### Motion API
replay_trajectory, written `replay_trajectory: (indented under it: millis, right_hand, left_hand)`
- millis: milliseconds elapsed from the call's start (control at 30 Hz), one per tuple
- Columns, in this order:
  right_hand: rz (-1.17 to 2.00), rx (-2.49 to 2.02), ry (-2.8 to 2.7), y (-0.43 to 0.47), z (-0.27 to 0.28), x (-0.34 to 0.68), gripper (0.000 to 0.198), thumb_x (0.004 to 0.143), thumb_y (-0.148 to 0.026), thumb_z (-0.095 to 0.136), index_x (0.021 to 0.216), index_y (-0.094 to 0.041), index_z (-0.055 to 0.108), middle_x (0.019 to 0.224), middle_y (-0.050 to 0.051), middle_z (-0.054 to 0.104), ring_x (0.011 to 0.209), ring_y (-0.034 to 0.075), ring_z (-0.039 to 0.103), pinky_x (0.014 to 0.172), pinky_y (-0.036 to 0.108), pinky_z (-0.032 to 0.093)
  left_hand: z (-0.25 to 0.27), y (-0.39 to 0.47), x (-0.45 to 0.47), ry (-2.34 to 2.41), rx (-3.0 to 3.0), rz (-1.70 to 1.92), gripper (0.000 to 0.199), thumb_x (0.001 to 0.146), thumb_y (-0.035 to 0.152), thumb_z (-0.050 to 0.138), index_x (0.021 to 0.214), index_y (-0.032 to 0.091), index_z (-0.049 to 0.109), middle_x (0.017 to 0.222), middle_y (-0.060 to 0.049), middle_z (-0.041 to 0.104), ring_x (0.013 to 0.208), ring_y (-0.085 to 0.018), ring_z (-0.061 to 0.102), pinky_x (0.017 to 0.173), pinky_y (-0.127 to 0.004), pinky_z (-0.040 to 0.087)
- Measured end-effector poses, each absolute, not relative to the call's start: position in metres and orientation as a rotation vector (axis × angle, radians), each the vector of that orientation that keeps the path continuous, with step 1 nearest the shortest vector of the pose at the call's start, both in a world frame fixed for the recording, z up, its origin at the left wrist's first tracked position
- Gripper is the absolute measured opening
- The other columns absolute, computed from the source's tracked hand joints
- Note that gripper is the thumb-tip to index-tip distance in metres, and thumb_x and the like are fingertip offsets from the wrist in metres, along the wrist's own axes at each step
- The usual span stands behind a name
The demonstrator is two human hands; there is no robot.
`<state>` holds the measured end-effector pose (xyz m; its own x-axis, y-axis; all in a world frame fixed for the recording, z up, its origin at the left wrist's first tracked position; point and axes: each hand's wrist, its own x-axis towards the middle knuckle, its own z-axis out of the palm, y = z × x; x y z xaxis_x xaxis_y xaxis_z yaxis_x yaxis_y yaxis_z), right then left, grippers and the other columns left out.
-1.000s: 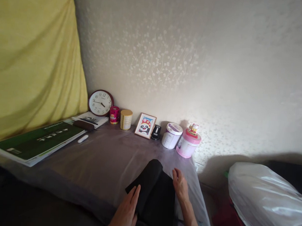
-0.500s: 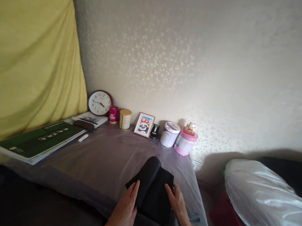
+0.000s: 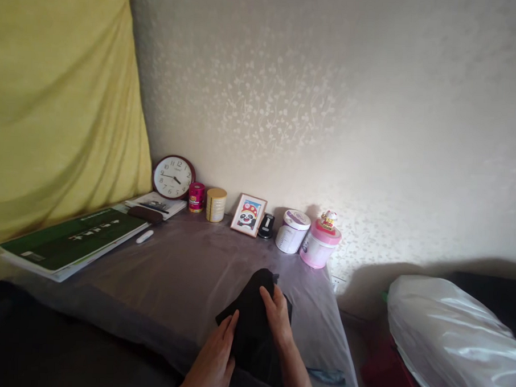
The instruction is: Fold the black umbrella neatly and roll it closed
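A folded piece of black cloth (image 3: 252, 330) lies at the near edge of the covered table, one layer rolled over toward the middle. My left hand (image 3: 217, 351) grips its left side, thumb and fingers closed on the edge. Higher up on the right, my right hand (image 3: 277, 311) pinches the cloth near its far end, where a small dark tip sticks out past my fingers. A lower layer of the cloth shows a little to the right of that hand. What exact kind of cloth item it is, I cannot tell.
Along the wall stand a clock (image 3: 174, 177), a pink tin (image 3: 196, 197), a yellow-lidded can (image 3: 216, 205), a panda picture frame (image 3: 248, 215), a black stapler-like object (image 3: 265, 226) and two tubs (image 3: 293, 232). A green book (image 3: 74, 239) lies left. A plastic-wrapped bundle (image 3: 453, 327) sits right.
My right hand has moved up and left from the cloth's right edge to its far end, gripping there. The opened right part is now mostly covered. My left hand stays in place.
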<state>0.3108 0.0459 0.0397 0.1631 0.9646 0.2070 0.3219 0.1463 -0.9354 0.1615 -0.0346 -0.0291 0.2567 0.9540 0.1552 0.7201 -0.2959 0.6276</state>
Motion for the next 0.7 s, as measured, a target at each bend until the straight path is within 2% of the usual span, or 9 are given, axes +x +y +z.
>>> replay_trajectory:
  millis: [200,300,400,467,533,600,700]
  right_hand:
    - [0.663,-1.629,-1.502,0.061,0.029,0.294,0.037,0.075,-0.037,0.052,0.102,-0.012,0.060,0.085,0.010,0.068,0.083,0.024,0.062,0.073,0.031,0.046]
    - [0.676,-1.703,-1.627,0.065,0.029,0.292,0.042,0.078,-0.035,0.048,0.110,-0.008,0.055,0.078,0.010,0.067,0.077,0.024,0.063,0.070,0.031,0.045]
    - [0.787,-1.666,-1.702,0.065,0.032,0.290,0.041,0.083,-0.036,0.043,0.113,-0.010,0.051,0.073,0.007,0.068,0.072,0.021,0.064,0.066,0.029,0.044]
    - [0.906,-1.580,-1.736,0.062,0.035,0.288,0.034,0.086,-0.038,0.038,0.107,-0.015,0.052,0.071,0.004,0.070,0.067,0.018,0.064,0.063,0.027,0.043]
    - [0.970,-1.509,-1.789,0.059,0.039,0.285,0.029,0.088,-0.038,0.034,0.093,-0.019,0.056,0.072,0.001,0.071,0.062,0.015,0.064,0.062,0.024,0.043]
    - [0.946,-1.485,-1.857,0.056,0.042,0.283,0.028,0.089,-0.036,0.034,0.081,-0.021,0.056,0.073,-0.001,0.072,0.060,0.013,0.063,0.061,0.023,0.042]
    - [0.846,-1.477,-1.946,0.053,0.043,0.282,0.026,0.089,-0.030,0.035,0.077,-0.022,0.057,0.075,-0.003,0.072,0.059,0.012,0.063,0.061,0.021,0.041]
  left_hand:
    - [-0.014,-0.035,0.156,1.521,2.135,0.696,0.078,0.063,-0.001,0.039,0.139,0.010,0.020,0.144,-0.015,0.030,0.133,-0.019,0.029,0.110,-0.036,0.026]
    - [-0.009,-0.036,0.156,1.550,2.135,0.653,0.074,0.064,0.002,0.041,0.136,0.008,0.026,0.141,-0.016,0.036,0.131,-0.020,0.033,0.109,-0.035,0.029]
    - [-0.012,-0.035,0.157,1.614,2.125,0.650,0.070,0.065,0.006,0.044,0.134,0.011,0.032,0.135,-0.014,0.045,0.126,-0.023,0.041,0.105,-0.036,0.035]
    - [-0.020,-0.035,0.157,1.666,2.143,0.680,0.065,0.066,0.008,0.045,0.131,0.012,0.036,0.131,-0.013,0.050,0.122,-0.024,0.046,0.102,-0.037,0.039]
    - [-0.031,-0.036,0.154,1.696,2.209,0.726,0.058,0.069,0.011,0.046,0.126,0.011,0.040,0.127,-0.015,0.053,0.117,-0.025,0.051,0.097,-0.036,0.044]
    - [-0.041,-0.037,0.149,1.698,2.324,0.802,0.050,0.074,0.016,0.045,0.123,0.009,0.042,0.121,-0.018,0.057,0.110,-0.025,0.057,0.090,-0.033,0.050]
    - [-0.044,-0.041,0.141,1.695,2.485,0.983,0.047,0.079,0.019,0.044,0.123,0.008,0.037,0.113,-0.018,0.062,0.101,-0.022,0.062,0.081,-0.028,0.054]
